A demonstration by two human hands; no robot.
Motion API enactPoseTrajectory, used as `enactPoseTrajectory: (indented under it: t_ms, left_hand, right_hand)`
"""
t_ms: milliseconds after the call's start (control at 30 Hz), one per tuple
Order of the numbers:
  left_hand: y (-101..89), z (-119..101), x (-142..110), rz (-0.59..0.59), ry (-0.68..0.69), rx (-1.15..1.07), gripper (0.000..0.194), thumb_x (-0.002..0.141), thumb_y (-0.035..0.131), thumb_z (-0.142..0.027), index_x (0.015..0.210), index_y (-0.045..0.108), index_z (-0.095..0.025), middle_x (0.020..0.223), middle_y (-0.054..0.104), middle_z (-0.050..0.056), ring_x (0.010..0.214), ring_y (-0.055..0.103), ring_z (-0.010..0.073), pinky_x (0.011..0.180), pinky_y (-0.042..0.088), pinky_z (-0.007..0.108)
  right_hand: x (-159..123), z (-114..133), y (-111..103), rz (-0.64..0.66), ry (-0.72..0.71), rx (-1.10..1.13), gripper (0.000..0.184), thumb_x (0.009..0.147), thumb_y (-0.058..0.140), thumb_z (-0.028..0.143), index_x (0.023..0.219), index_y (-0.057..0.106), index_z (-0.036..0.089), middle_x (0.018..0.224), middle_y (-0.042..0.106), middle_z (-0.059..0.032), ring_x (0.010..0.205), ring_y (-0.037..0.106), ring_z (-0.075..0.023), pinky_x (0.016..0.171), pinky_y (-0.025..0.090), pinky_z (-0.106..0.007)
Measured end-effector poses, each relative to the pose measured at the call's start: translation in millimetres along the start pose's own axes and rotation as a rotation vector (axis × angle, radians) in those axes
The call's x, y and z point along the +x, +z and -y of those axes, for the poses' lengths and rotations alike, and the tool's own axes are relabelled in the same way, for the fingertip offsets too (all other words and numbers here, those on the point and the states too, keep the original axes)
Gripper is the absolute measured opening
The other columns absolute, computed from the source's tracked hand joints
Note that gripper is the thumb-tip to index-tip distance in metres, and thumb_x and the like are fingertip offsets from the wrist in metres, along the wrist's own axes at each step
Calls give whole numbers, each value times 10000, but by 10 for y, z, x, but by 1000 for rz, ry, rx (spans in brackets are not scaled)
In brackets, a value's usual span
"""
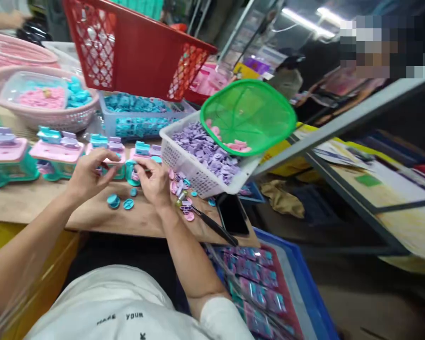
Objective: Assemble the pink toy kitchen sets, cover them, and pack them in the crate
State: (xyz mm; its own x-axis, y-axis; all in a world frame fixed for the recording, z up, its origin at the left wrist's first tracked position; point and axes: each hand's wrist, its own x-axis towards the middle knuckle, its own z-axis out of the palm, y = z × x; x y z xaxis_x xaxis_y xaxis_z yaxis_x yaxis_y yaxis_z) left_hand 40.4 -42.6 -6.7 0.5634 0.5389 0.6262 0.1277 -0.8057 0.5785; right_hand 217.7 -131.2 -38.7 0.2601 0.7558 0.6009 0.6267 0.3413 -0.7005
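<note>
Several pink-and-teal plastic toys with blue and purple pieces on top stand in a row on a wooden table. My left hand (90, 174) is in front of one toy (119, 158), its thumb and forefinger apart and nothing visible between them. My right hand (155, 182) has its bent thumb and fingers on the front of the rightmost toy (132, 172), by a round teal part; the fingertips partly cover the contact. Loose teal discs (114, 200) lie on the wood between my forearms.
A white basket (184, 172) of purple pieces stands right, with a green basket (248, 118) tilted on it. Small parts, a black-handled tool (216, 226) and a phone (233, 215) lie near the table's right end. Behind are a red basket (141, 52) and a bin (108, 120) of blue pieces.
</note>
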Motion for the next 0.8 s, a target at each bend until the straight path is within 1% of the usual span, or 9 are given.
enactPoseTrajectory:
  t_ms: [67,100,133,200,300,400,567,667,800]
  left_hand:
    - [-100,77,45,-54,102,179,164,982,538,-291,1025,665,-198,1037,714,80,969,678,217,765,597,360]
    - [-127,121,54,-70,133,231,179,989,503,-250,1050,661,-192,1066,707,85,1012,669,223,809,593,375]
    - [-135,163,55,-75,147,255,199,989,479,-216,1077,654,-182,1080,701,90,1023,665,222,834,589,381]
    - [-110,237,38,-63,140,253,233,976,460,-172,1128,637,-162,1101,685,100,998,669,213,829,586,365]
    - [-30,310,-7,-41,96,214,294,951,462,-153,1210,602,-142,1152,652,119,950,676,197,817,583,341]
    - [24,344,-37,-38,64,210,352,945,449,-152,1273,577,-140,1185,638,128,951,675,195,850,578,346]
    - [59,400,-48,-44,75,222,387,946,460,-153,1307,599,-173,1260,638,126,1063,662,215,915,568,363]
    - [79,432,-55,-65,99,218,405,945,472,-141,1326,605,-176,1267,642,126,1086,658,216,920,570,358]
    - [94,443,-64,-86,124,243,405,950,470,-129,1322,615,-196,1269,647,112,1099,658,206,937,565,355]
  right_hand:
    - [195,8,53,2,-132,-205,189,1015,583,249,1091,754,227,1090,784,-60,1029,698,-205,953,545,-342]
    - [275,5,95,6,-171,-296,182,1012,593,242,1092,756,232,1082,785,-63,1031,684,-219,958,523,-358]
    - [340,-4,145,8,-193,-372,176,1009,604,240,1095,757,236,1071,787,-65,1026,671,-230,955,501,-373]
    - [425,-42,247,-1,-213,-469,166,1006,617,248,1096,756,237,1060,790,-70,1011,644,-244,940,460,-391]
    - [464,-123,364,3,-240,-495,165,1021,595,275,1076,748,244,1052,789,-71,999,605,-242,939,407,-401]
    - [451,-185,407,37,-252,-467,178,1037,566,299,1073,735,255,1042,787,-66,1000,582,-239,953,369,-411]
    - [418,-236,385,39,-280,-463,193,1041,561,343,1081,729,258,1053,790,-63,1002,606,-238,954,343,-420]
    - [405,-251,369,27,-312,-518,226,1055,533,352,1093,736,260,1069,791,-51,1008,630,-233,951,335,-409]
    - [398,-244,353,51,-309,-594,271,1074,494,358,1134,740,259,1101,789,-42,1034,645,-224,961,317,-397]
